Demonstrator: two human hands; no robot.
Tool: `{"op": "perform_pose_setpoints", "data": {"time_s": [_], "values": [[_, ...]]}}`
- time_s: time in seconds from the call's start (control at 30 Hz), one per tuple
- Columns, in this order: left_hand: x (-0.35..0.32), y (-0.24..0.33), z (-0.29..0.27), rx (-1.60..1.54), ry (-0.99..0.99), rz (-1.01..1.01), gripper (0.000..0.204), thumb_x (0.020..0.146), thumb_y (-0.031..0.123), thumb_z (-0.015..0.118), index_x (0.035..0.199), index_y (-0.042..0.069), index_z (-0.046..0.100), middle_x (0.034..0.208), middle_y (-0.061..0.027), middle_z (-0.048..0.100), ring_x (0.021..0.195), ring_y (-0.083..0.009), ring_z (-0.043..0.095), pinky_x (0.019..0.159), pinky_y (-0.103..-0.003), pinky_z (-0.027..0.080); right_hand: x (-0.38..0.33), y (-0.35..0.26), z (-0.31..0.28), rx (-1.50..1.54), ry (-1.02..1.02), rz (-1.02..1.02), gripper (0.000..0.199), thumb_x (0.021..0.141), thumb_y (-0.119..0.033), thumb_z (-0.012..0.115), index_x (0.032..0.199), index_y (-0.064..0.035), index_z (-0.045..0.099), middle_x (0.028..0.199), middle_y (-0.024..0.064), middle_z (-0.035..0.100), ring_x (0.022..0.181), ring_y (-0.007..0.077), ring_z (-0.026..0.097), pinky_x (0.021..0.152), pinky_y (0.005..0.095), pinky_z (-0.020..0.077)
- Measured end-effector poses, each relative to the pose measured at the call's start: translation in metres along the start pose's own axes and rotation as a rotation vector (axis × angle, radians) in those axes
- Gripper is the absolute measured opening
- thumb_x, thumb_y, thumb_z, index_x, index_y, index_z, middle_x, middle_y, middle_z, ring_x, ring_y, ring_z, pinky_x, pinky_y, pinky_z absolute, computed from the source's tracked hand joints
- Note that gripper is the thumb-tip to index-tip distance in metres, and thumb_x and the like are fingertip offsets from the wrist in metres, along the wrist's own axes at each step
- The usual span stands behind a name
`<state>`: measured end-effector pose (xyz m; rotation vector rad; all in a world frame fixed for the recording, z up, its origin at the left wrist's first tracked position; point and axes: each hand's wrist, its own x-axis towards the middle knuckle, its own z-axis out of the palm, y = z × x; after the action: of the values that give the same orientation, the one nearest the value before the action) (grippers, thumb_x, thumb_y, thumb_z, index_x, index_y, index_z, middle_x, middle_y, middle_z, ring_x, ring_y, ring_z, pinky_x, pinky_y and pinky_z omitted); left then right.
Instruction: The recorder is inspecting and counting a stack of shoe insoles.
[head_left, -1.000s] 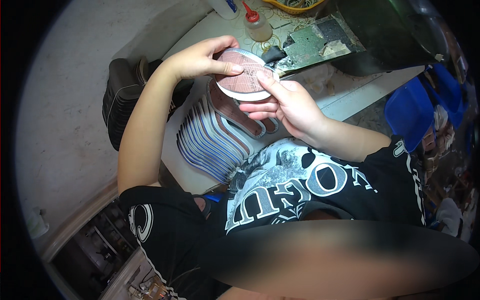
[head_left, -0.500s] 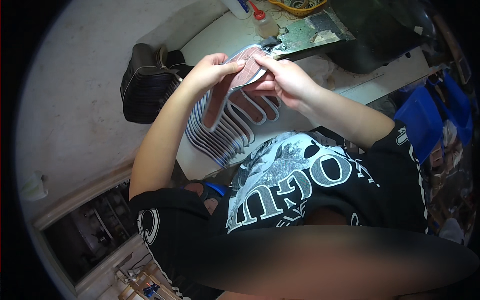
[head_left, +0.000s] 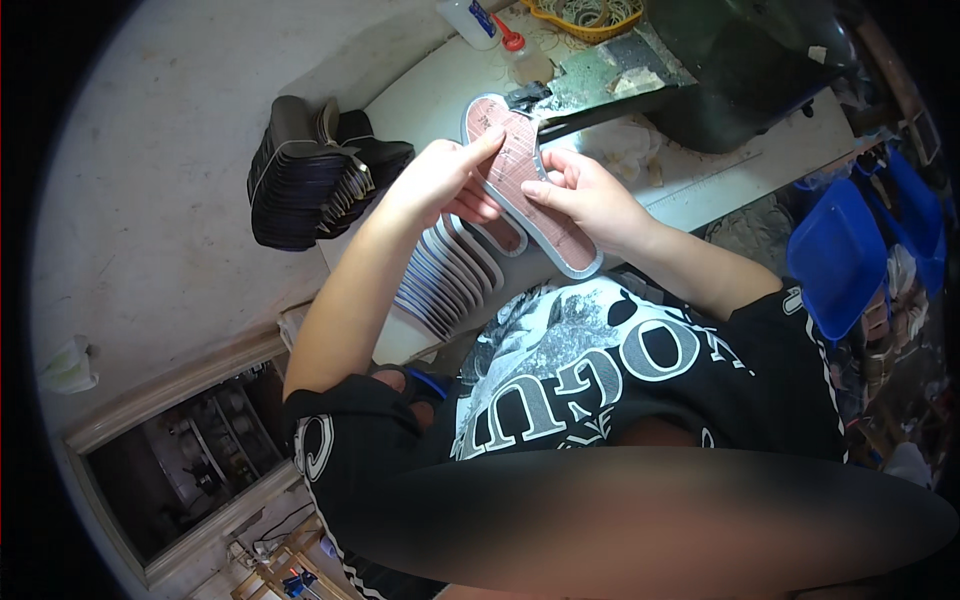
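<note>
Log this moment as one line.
left hand: holds insole, index along its upper edge | right hand: grips insole's right edge | below: fanned insole stack | left: dark sole pile

The insole (head_left: 528,180) looks matt, its reddish cloth-like face edged in smooth pale grey; the bins (head_left: 840,255) at right are glossy blue plastic — the table (head_left: 420,100) is dull white.

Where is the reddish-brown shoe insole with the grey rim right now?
In the head view, upper centre: the reddish-brown shoe insole is held between both hands, left hand and right hand, above the fanned stack of insoles.
</note>
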<state>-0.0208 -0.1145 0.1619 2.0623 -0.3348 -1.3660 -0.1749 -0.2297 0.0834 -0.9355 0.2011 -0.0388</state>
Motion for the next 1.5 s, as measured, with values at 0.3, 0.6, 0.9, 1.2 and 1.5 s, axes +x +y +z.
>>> {"op": "perform_pose_setpoints", "data": {"time_s": [0.3, 0.6, 0.9, 1.2, 1.5], "values": [[0.009, -0.007, -0.003, -0.125, 0.078, 0.102, 0.046, 0.079, 0.047, 0.070, 0.069, 0.002, 0.062, 0.055, -0.0065, 0.060, 0.041, -0.0099, 0.055, 0.039, -0.020, 0.045, 0.003, -0.008, -0.015, 0.021, -0.091, 0.091, 0.027, 0.093, -0.017, 0.054, 0.112, 0.0015, 0.049, 0.086, 0.0094, 0.066, 0.075, 0.0119, 0.064, 0.067, 0.0254, 0.0523], [0.040, 0.000, -0.021, -0.163, 0.138, 0.170, 0.043, 0.078, 0.044, 0.072, 0.059, 0.009, 0.058, 0.042, 0.0022, 0.046, 0.034, -0.0056, 0.041, 0.037, -0.020, 0.035, -0.020, -0.032, -0.004, -0.186, 0.088, 0.305, 0.031, 0.097, -0.034, 0.046, 0.094, -0.0054, 0.059, 0.056, -0.0010, 0.054, 0.039, 0.0011, 0.042, 0.036, 0.0150, 0.0272], [0.000, -0.053, -0.040, -0.394, 0.225, 0.446, 0.034, 0.086, 0.035, 0.066, 0.071, 0.004, 0.060, 0.054, 0.0004, 0.055, 0.036, -0.0060, 0.044, 0.039, -0.020, 0.037, -0.011, -0.005, 0.039, -0.418, -0.122, 0.147, 0.029, 0.093, -0.030, 0.055, 0.086, -0.0026, 0.060, 0.073, -0.0033, 0.058, 0.057, 0.0067, 0.048, 0.052, 0.0258, 0.0408], [-0.005, -0.168, 0.036, 0.653, 0.887, 0.329, 0.040, 0.067, 0.029, 0.074, 0.096, 0.006, 0.058, 0.118, -0.0142, 0.043, 0.118, -0.0333, 0.033, 0.094, -0.050, 0.024, 0.014, 0.053, 0.013, -1.541, -0.123, 0.179, 0.043, 0.084, -0.044, 0.058, 0.070, -0.0040, 0.065, 0.072, 0.0171, 0.065, 0.073, 0.0350, 0.064, 0.069, 0.0442, 0.0498], [0.026, -0.167, 0.039, 0.774, 1.140, 0.301, 0.031, 0.066, 0.026, 0.067, 0.087, 0.004, 0.064, 0.108, -0.0081, 0.048, 0.109, -0.0273, 0.038, 0.087, -0.051, 0.027, 0.026, 0.073, 0.002, -1.500, -0.177, -0.109, 0.034, 0.080, -0.032, 0.065, 0.101, -0.0082, 0.054, 0.076, 0.0150, 0.065, 0.073, 0.0353, 0.064, 0.066, 0.0444, 0.0509]]}}
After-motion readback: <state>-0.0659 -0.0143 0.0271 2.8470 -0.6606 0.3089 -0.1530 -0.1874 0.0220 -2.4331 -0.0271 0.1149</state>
